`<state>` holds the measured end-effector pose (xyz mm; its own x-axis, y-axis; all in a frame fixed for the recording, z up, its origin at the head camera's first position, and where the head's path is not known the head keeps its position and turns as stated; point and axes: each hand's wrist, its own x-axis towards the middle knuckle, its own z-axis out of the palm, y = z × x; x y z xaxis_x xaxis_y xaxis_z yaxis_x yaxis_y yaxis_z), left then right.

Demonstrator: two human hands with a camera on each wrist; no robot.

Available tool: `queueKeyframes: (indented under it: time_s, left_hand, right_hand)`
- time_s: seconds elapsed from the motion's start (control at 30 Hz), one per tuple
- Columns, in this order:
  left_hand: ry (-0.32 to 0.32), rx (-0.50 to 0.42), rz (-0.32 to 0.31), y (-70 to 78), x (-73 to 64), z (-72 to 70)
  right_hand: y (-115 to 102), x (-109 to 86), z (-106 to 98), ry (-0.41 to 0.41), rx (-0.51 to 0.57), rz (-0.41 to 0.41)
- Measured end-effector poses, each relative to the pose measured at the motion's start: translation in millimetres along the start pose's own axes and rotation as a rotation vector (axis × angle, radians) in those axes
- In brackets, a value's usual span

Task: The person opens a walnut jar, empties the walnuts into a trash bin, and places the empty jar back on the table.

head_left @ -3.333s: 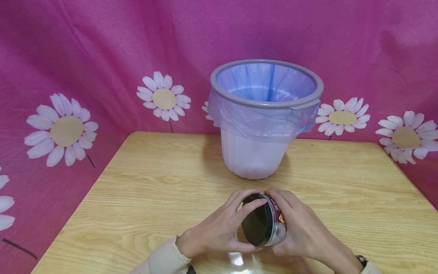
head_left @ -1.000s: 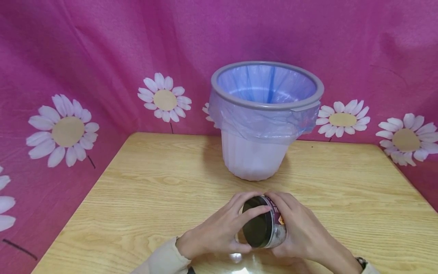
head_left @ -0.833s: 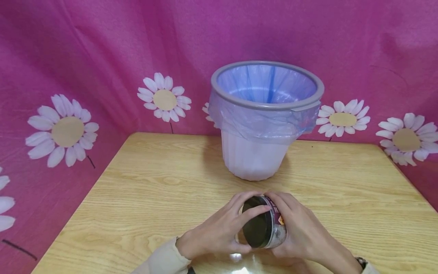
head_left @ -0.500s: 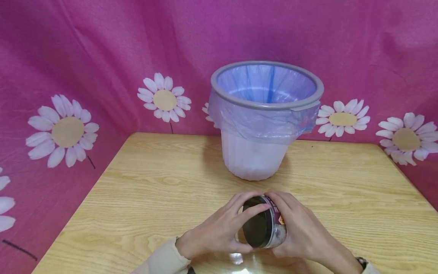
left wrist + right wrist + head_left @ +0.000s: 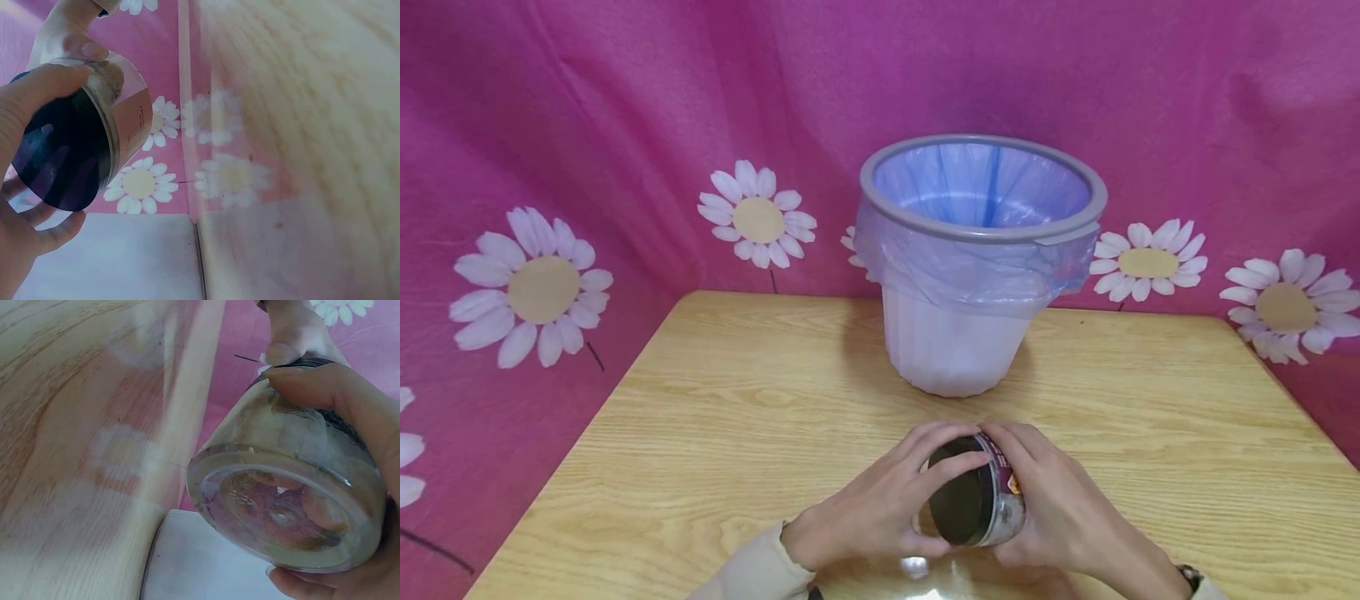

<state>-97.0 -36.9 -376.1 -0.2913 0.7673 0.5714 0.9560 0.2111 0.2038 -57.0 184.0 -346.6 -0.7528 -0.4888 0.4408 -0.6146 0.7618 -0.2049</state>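
Head view: jar sideways, lid leftward.

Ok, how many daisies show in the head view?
6: a cut-off daisy at the left edge, a full daisy nearby, another daisy left of the bin, a mostly hidden daisy behind it, two daisies right. The bin may hide more.

Blocked ahead of the black-lidded clear round jar by a white ribbed plastic bin draped in a blue plastic bag. Passable across the pale wood-grain desk on either side of the bin, or down inside its grey rim. Stopped behind and at both sides by magenta daisy-printed cloth.
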Motion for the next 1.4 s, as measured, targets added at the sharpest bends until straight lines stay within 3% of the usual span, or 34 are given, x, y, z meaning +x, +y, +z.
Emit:
queueKeyframes:
  time_s: [0.43,0.67,1.1,1.4]
  left_hand:
    - [-0.039,-0.029,-0.017,1.6,-0.4,-0.8]
    - [-0.018,-0.034,-0.031,1.3,-0.4,-0.4]
    - [-0.039,-0.057,-0.049,1.7,-1.3,0.9]
    - [-0.037,-0.049,-0.029,1.8,-0.7,0.3]
  right_hand:
    - [-0.4,-0.7,0.0,-0.001,0.000,0.015]
    - [-0.5,-0.3,-0.5,-0.007,0.010,0.013]
    - [-0.1,-0.7,0.1,-0.011,0.011,0.008]
    - [-0.5,-0.4,-0.2,-0.019,0.013,0.017]
